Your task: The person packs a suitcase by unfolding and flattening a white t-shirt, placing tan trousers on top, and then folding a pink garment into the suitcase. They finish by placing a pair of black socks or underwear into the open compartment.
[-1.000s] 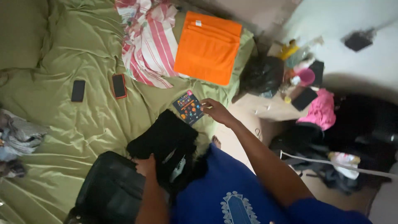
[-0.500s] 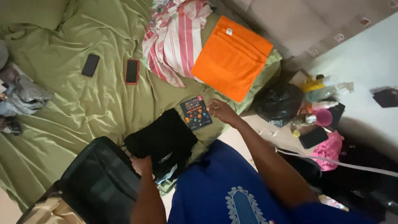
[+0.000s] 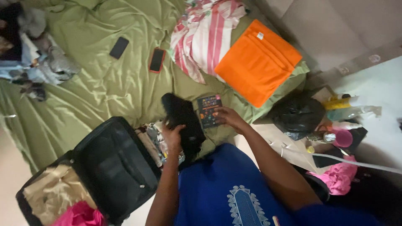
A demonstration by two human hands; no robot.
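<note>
My left hand (image 3: 173, 136) grips a black folded garment (image 3: 183, 118) that lies on the green bed sheet (image 3: 100, 92), beside the open black suitcase (image 3: 111, 163). My right hand (image 3: 230, 117) holds a small dark book with a colourful cover (image 3: 209, 110), which rests on the sheet right next to the black garment. Patterned clothes (image 3: 154, 140) show between the garment and the suitcase lid.
On the bed lie an orange folded towel (image 3: 256, 63), a red-and-white striped cloth (image 3: 206, 35), a black phone (image 3: 119, 47), a red-cased phone (image 3: 157, 60) and a clothes pile (image 3: 31, 58). A black bag (image 3: 296, 114), bottles, a pink cup (image 3: 343, 138) and pink cloth (image 3: 338, 178) crowd the floor.
The view swung right and down, bringing the open suitcase into sight. My left hand moved up onto the black garment, which now looks bunched narrower. My right hand closed over the book.
</note>
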